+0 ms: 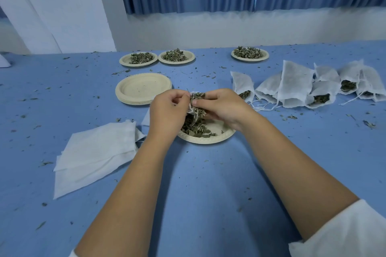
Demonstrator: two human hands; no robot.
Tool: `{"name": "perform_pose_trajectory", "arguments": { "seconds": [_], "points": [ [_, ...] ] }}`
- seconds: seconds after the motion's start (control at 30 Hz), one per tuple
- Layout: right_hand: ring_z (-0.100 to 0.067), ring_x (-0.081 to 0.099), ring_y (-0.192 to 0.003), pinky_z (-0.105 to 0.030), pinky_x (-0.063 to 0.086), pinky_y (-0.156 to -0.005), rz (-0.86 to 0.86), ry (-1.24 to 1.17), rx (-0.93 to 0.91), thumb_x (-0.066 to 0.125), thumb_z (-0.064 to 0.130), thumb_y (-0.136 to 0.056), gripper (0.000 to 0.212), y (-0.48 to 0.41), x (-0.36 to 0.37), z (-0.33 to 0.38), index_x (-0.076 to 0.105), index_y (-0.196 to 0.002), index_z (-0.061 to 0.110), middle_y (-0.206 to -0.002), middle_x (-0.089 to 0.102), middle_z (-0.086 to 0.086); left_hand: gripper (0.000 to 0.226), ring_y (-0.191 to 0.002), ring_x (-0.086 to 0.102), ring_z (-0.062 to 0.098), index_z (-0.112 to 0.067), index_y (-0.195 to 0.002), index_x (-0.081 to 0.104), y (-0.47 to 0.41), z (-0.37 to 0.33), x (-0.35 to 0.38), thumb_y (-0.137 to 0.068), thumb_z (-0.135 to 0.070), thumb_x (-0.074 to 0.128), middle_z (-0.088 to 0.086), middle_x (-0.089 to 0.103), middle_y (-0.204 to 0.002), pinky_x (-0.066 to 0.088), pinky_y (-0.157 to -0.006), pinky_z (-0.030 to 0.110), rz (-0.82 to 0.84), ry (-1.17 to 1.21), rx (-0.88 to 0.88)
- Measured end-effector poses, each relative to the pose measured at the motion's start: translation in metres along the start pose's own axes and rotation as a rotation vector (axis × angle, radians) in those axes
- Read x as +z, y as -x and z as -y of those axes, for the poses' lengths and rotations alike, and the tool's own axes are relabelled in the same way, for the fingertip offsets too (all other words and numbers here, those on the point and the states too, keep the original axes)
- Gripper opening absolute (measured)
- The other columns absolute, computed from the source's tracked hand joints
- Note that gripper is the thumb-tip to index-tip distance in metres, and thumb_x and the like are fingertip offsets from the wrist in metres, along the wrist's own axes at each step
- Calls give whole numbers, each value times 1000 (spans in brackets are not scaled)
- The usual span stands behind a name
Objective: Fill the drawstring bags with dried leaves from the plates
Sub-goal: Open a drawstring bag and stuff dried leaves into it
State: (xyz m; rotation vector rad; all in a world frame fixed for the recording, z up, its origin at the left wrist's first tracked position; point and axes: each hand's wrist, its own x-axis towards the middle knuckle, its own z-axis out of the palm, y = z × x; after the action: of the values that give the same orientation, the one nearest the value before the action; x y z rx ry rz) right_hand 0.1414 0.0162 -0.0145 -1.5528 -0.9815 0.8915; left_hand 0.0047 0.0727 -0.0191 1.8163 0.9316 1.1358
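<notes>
Dried leaves (195,128) entering bag (190,109)
Left hand (167,110) pinches bag over plate's (208,141) left; right hand (221,106) pinches leaves over its middle.

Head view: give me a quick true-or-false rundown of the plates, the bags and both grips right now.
1. The stack of empty plates lies left of the near plate and farther back. True.
2. The left grip pinches the open bag over the near plate. True.
3. The near plate is empty. False: it holds dried leaves.
4. The filled bags lie on the person's left. False: they lie to the right; the flat empty bags lie on the left.
5. The right grip hangs idle and holds nothing. False: it pinches dried leaves at the open bag's mouth.
</notes>
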Motion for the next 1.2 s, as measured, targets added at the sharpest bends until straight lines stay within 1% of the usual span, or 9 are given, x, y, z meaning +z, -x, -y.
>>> {"name": "perform_pose_trajectory", "arguments": {
  "seconds": [0.13,0.27,0.37,0.5,0.6,0.67,0.87,1.07,1.2],
  "points": [
    [-12,59,-59,-21,51,-55,-125,66,-17,78,16,-80,29,-3,6,-3,66,-89,-9,-70,60,-8,14,-63,54,-13,-19,-84,73,3,-1,1,-92,-19,61,-17,62,-70,38,-60,3,3,-171,120],
    [-15,60,-60,-29,57,-62,-245,96,-5,74,7,-80,8,-7,11,-8,66,-80,4,-65,61,-3,15,-64,56,-2,-15,-87,74,8,-2,7,-93,-20,61,-14,63,-71,39,-60,6,88,-249,164],
    [-16,63,-65,-39,61,-71,-288,134,20,75,9,-79,20,-6,14,-8,67,-92,-3,-76,66,-14,15,-64,55,-3,-18,-86,73,7,-1,8,-94,-22,60,-15,62,-70,38,-59,5,80,-264,140],
    [-1,68,-62,-16,52,-54,-122,-116,76,81,15,-78,33,2,9,6,66,-106,5,-85,71,-4,16,-64,52,-10,-19,-87,73,3,0,2,-93,-20,59,-21,58,-66,36,-60,2,-47,-232,99],
    [-11,72,-78,-26,59,-66,-20,-147,178,79,23,-81,27,5,2,15,67,-102,10,-101,68,-5,16,-64,53,-8,-17,-92,74,2,1,0,-94,-19,58,-21,57,-65,35,-59,1,-101,-227,82],
    [-15,72,-64,-36,62,-74,-21,-137,228,76,23,-84,24,7,2,18,65,-100,8,-100,62,-9,17,-66,54,-7,-15,-94,74,2,2,0,-94,-18,57,-21,57,-67,35,-60,1,-109,-232,82],
    [-8,67,-56,-21,59,-63,-154,-158,87,73,-1,-83,11,8,5,16,64,-85,6,-80,65,-9,17,-70,59,3,-18,-90,74,2,2,2,-93,-18,57,-15,63,-70,37,-60,3,-81,-226,64],
    [-14,72,-70,-25,58,-70,-294,161,-145,76,11,-82,2,8,9,13,75,-83,12,-76,73,-2,20,-63,56,-8,-23,-78,72,4,2,2,-92,-19,58,-18,62,-64,36,-58,2,-63,-223,70],
    [-2,68,-73,-17,54,-69,-195,197,-132,69,14,-85,11,10,9,16,77,-92,19,-82,75,4,26,-63,58,-6,-31,-69,68,3,1,2,-91,-18,60,-20,61,-59,39,-60,8,-50,-155,47]
  ]
}}
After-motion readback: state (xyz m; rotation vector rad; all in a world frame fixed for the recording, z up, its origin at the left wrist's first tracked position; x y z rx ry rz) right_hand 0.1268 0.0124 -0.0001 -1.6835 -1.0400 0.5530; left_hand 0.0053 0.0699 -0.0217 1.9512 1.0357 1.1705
